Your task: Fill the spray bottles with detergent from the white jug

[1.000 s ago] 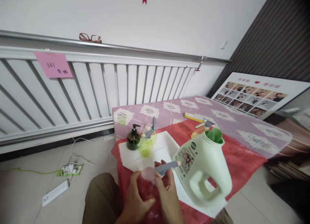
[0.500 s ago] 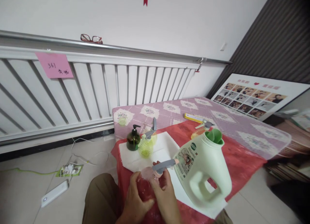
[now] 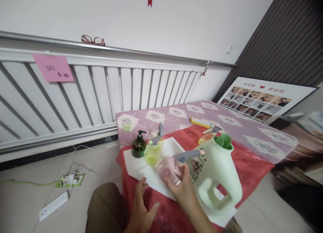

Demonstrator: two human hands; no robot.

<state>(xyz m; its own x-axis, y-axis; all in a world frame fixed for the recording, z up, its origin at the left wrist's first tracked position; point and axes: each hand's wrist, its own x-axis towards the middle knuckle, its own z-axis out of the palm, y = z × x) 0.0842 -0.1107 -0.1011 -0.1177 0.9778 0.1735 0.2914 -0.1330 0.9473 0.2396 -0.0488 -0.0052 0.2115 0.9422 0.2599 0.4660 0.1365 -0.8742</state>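
My right hand (image 3: pixel 183 184) grips a pink clear spray bottle (image 3: pixel 168 169) with a grey trigger top, held tilted over the white cloth (image 3: pixel 161 185). My left hand (image 3: pixel 143 206) is empty, its thumb and fingers apart, over the red cloth (image 3: pixel 165 211). Beyond the pink bottle, a yellow-green spray bottle (image 3: pixel 151 155) stands beside a dark green pump bottle (image 3: pixel 138 147). A large pale green jug (image 3: pixel 219 169) with a green spout stands right of my right hand and partly behind it.
An orange spray bottle (image 3: pixel 205 138) and a yellow box (image 3: pixel 199 122) lie near the back. A small green lid (image 3: pixel 126 127) rests on the patterned tabletop (image 3: pixel 176 117) at the left. Behind is a white radiator (image 3: pixel 128 88); a power strip (image 3: pixel 70 180) is on the floor.
The pink bottle has moved up and to the right in my right hand. My left hand has let go of it and opened.
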